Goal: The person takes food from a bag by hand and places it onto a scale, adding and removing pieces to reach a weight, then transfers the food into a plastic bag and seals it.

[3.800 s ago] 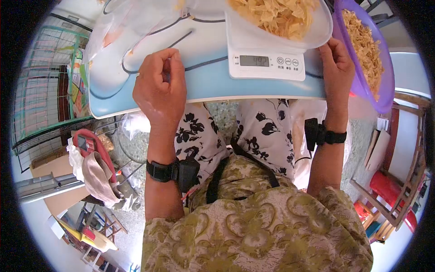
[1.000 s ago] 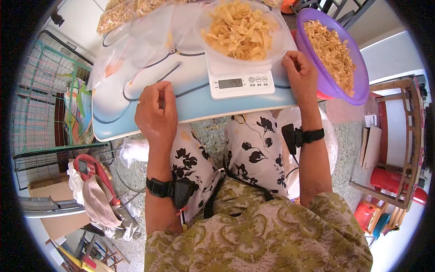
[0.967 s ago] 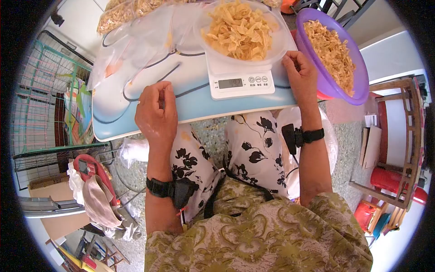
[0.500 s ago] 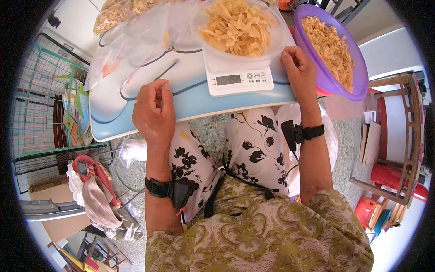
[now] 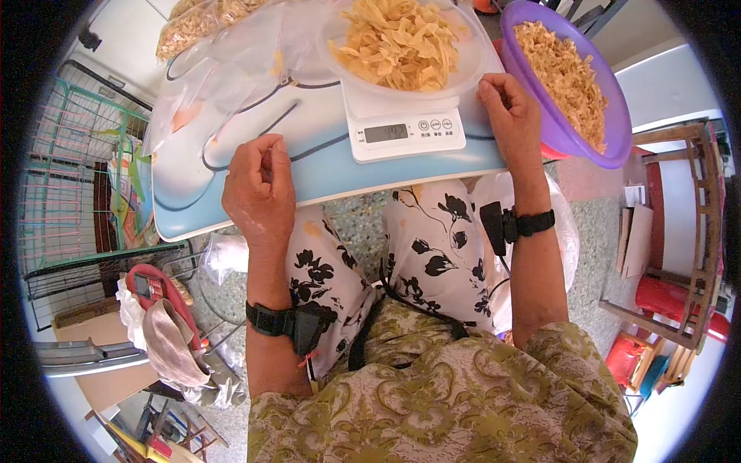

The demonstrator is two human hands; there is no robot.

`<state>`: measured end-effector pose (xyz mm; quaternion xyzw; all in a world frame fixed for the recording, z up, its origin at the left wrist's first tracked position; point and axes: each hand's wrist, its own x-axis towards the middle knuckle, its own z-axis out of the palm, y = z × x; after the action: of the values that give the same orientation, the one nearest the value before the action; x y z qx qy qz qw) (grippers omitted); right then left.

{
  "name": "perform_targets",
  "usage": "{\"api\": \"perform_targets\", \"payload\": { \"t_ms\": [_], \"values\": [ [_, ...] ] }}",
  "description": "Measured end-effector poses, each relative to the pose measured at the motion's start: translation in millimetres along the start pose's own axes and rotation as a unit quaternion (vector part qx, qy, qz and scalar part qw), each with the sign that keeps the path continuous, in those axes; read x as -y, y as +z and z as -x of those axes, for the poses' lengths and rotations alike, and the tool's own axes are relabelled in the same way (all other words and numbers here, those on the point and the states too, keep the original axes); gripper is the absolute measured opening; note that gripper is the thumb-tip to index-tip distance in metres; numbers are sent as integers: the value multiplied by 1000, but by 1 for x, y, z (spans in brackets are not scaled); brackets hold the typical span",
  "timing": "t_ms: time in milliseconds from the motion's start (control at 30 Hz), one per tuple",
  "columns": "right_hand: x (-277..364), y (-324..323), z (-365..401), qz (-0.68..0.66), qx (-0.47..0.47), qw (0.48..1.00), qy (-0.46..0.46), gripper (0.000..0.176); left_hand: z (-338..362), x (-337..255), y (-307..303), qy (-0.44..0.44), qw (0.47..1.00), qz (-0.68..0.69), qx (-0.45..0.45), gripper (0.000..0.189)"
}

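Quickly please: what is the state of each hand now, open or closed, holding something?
Left hand: fingers curled shut at the table edge, nothing visible in it.
Right hand: curled shut beside the scale; whether it holds anything cannot be told.

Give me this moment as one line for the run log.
left hand: curled, at table edge | right hand: curled, between scale and purple bowl | scale: clear bowl of yellow strips on it

Gold-green brocade top (image 5: 440,393), black-flowered white trousers (image 5: 444,239), black wrist straps (image 5: 268,319) with, seemingly, sensors (image 5: 494,226)
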<state>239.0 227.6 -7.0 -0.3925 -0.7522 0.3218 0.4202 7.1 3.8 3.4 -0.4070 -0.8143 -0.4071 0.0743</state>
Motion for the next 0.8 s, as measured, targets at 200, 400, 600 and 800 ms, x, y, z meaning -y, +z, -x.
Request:
{"api": "perform_targets", "payload": {
  "t_ms": [200, 400, 600, 800],
  "values": [
    [-1, 0, 0, -14, 4, 1000, 16, 15, 0, 2, 4, 35, 999, 0, -37, 8],
    [-3, 1, 0, -10, 4, 1000, 20, 15, 0, 0, 0, 0, 1000, -14, 1, 14],
    [-3, 2, 1, -3, -2, 1000, -5, 15, -1, -2, -1, 5, 1000, -20, 2, 14],
    [-4, 0, 1, 0, 3, 1000, -6, 14, 1, -5, -2, -11, 1000, -8, 7, 14]
  ]
}}
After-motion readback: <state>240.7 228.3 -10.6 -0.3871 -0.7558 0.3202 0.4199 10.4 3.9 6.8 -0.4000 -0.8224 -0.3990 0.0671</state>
